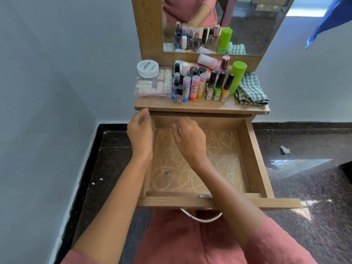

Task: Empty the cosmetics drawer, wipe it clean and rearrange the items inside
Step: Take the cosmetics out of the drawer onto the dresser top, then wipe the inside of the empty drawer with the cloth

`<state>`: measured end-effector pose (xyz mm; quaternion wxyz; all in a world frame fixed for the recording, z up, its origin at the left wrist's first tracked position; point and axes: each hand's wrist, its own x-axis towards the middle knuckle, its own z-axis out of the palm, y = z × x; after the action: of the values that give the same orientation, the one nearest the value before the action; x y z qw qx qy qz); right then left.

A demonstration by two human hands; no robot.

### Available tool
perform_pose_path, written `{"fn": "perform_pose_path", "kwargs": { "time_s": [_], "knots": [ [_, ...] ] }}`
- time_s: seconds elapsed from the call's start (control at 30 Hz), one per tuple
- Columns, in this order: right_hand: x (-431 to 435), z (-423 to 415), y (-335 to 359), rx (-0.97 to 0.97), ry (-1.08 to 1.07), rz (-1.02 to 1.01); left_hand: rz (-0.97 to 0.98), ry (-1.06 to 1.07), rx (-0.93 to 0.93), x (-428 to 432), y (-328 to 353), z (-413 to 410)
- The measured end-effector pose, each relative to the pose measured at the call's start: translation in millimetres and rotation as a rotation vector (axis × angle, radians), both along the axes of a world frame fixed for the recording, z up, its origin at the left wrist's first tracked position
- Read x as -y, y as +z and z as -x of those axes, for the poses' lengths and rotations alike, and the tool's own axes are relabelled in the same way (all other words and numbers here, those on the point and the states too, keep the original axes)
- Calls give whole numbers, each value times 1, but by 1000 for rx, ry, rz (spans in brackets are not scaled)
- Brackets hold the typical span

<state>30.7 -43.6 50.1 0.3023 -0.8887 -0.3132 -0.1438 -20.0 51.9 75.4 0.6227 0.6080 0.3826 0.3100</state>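
The wooden drawer (255, 155) is pulled out and holds nothing; its floor (219, 159) is covered in pale scribbles. My left hand (141, 130) is at the drawer's back left corner with thumb and fingers pinched together; whether something tiny is between them is unclear. My right hand (190, 138) hovers inside the drawer near its back wall, fingers loosely curled and holding nothing. The cosmetics stand on the dresser top (202, 106): a white round jar (148, 68) on a clear box (152, 84), lipsticks (194, 88), nail polish bottles (219, 84), a green can (237, 75).
A folded green checked cloth (251, 90) lies at the right end of the dresser top. A mirror (247, 31) rises behind the items. The drawer's metal handle (202, 218) hangs over my lap. Grey walls stand left and behind; a paper scrap (285, 149) lies on the dark floor.
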Motion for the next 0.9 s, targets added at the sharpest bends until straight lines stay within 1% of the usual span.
{"fn": "perform_pose_path", "kwargs": {
  "time_s": [0.1,0.3,0.5,0.67,0.73,0.87,0.9],
  "knots": [
    [18,-2,-3,-53,-49,1,40,-90,-17,24,-5,-1],
    [55,-15,3,-154,-166,-108,34,-259,-60,66,-9,-16],
    [95,-52,27,-212,-292,-350,-25,-394,-53,106,4,-57],
    [125,-101,46,-256,-442,-490,-67,-459,-40,132,22,-98],
    [132,-122,49,-293,-503,-486,-46,-473,-61,141,28,-110],
    [135,-154,47,-487,-536,-433,44,-475,-106,157,34,-127],
    [135,-158,46,-508,-539,-416,49,-467,-118,160,35,-129]
  ]
}}
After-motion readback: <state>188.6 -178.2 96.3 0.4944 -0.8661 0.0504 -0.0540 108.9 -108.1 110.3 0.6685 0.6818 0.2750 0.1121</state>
